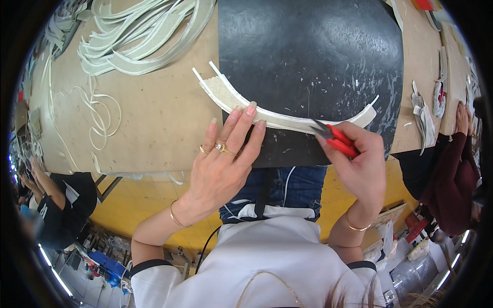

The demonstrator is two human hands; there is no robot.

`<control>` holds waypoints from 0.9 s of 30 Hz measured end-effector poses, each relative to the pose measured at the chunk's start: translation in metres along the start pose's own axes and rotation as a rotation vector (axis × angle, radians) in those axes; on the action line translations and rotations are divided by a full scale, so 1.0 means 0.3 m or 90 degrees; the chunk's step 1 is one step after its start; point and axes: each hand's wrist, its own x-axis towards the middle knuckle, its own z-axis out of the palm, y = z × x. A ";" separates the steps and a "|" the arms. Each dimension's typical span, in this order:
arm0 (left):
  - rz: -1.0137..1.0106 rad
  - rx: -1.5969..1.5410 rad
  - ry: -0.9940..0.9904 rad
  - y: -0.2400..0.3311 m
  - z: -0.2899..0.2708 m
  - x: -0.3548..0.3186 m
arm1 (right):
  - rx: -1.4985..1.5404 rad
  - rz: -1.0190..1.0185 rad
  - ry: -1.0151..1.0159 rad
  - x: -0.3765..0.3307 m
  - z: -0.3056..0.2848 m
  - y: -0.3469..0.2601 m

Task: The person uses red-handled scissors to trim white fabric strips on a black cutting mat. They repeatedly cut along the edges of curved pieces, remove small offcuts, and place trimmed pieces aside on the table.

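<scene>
Fingers (241, 120) of the left hand (221, 164) lie spread and flat, their tips pressing the curved white strip (267, 117) down against the black mat (313, 56). The right hand (359, 159), at about four o'clock from the strip's middle, has its fingers closed round the red-handled snips (336, 139), whose dark blades point toward ten o'clock and meet the strip's lower edge; whether the blades are biting or only touching cannot be told.

The strip arcs from its woven, forked end at ten o'clock to a plain end at three o'clock, lying half on the mat and half on the brown worktable (154, 118). As a judgement, the trimming is somewhere in its middle: the snips sit past the arc's centre, and small white flecks are scattered on the mat, yet the stretch toward the right end looks untouched.

Farther off, at eleven o'clock, a heap of similar curved strips (144, 36) lies loose on the table, with a thin white cord (102, 115) coiled beside it. No bin, tray or box shows; everything rests directly on the table. Another person's hand (462, 118) rests at the three o'clock edge.
</scene>
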 end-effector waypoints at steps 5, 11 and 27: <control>-0.008 -0.010 0.001 0.007 0.003 -0.001 | 0.004 0.027 -0.002 -0.001 -0.046 0.036; -0.010 0.071 0.018 0.031 0.006 0.016 | -0.020 0.038 -0.016 0.012 -0.049 0.049; -0.068 0.168 -0.073 0.201 -0.016 0.091 | -0.009 0.034 0.010 0.011 -0.025 0.051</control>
